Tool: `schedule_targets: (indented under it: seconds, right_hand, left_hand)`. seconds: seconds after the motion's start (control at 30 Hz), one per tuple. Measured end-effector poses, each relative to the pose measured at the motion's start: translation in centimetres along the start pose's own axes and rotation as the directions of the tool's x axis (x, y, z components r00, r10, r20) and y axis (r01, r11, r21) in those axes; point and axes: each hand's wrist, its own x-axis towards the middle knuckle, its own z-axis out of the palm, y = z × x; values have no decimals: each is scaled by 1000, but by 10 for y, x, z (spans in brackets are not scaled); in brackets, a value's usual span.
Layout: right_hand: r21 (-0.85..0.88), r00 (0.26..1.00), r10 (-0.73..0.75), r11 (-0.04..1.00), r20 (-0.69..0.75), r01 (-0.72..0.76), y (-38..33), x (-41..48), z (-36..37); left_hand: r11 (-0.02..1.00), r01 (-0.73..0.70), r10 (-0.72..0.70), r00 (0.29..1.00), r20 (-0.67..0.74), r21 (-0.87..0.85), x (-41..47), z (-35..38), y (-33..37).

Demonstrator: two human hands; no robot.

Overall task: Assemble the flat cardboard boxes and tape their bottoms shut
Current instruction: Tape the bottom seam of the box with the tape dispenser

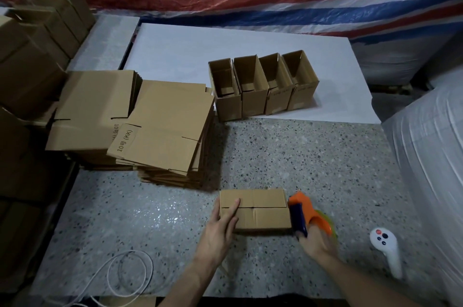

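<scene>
Our left hand [221, 222] presses with straight fingers on the left end of the box [263, 209], which sits closed flaps up on the bench [300, 151]. Our right hand [315, 239] grips the orange tape dispenser [303, 211] at the box's right end.

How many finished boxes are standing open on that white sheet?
4, in one row on the white sheet: leftmost box, second box, third box, rightmost box. None appears hidden.
</scene>
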Motion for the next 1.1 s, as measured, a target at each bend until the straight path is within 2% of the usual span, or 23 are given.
schedule_targets:
  seconds: [0.07, 0.13, 0.27, 0.33, 0.4, 0.53, 0.63, 0.7, 0.73, 0.77, 0.83, 0.9, 0.97, 1.1]
  right_hand:
    - [90, 999, -16, 996, -45, 20, -5, 5, -17]
    - [221, 989, -102, 968, -103, 123, -11, 7, -42]
    - [402, 900, -346, 809, -266, 429, -40, -13, -104]
    - [463, 850, -448, 713, -277, 527, -61, -27, -129]
    - [497, 825, -526, 670, -207, 552, -84, -37, -142]
    - [405, 763, -644, 712, 51, 574, -124, -38, -129]
    - [305, 754, -634, 762, 172, 571, -137, -27, -115]
    - [315, 763, -620, 771, 180, 553, -139, -22, -114]
    - [323, 766, -619, 771, 176, 549, -139, -21, -115]
    - [325, 760, -625, 766, 175, 555, -140, -20, -116]
    - [316, 747, -640, 756, 179, 573, -139, -21, -115]
    - [297, 738, -653, 748, 169, 594, -139, -20, -113]
    - [291, 736, -658, 744, 161, 601, -137, -19, -112]
    - [354, 748, -648, 739, 141, 574, -134, -22, -111]
  left_hand:
    - [1000, 3, -3, 1000, -3, -12, 0, 2, 2]
    - [1000, 12, -12, 1000, -12, -29, 2, 3, 5]
    - [998, 17, -18, 1000, -23, -60, 4, 2, 4]
    - [997, 11, -14, 999, -46, -77, 5, 3, 5]
    - [996, -1, -5, 997, -74, -89, 5, 6, 5]
    - [997, 0, -13, 988, -153, -81, 5, 13, -2]
    - [996, 20, -35, 986, -161, -90, 5, 16, -6]
    - [984, 41, -69, 985, -155, -175, 7, 18, -7]
    - [952, 81, -125, 983, -132, -294, 8, 18, -5]
    - [869, 147, -212, 974, -86, -471, 8, 15, -3]
    - [590, 274, -333, 939, 80, -760, 7, 6, 3]
    - [400, 365, -371, 903, 215, -841, 7, -3, 6]
    - [340, 398, -359, 892, 274, -852, 9, -8, 4]
    - [391, 430, -320, 892, 318, -814, 12, -15, -1]
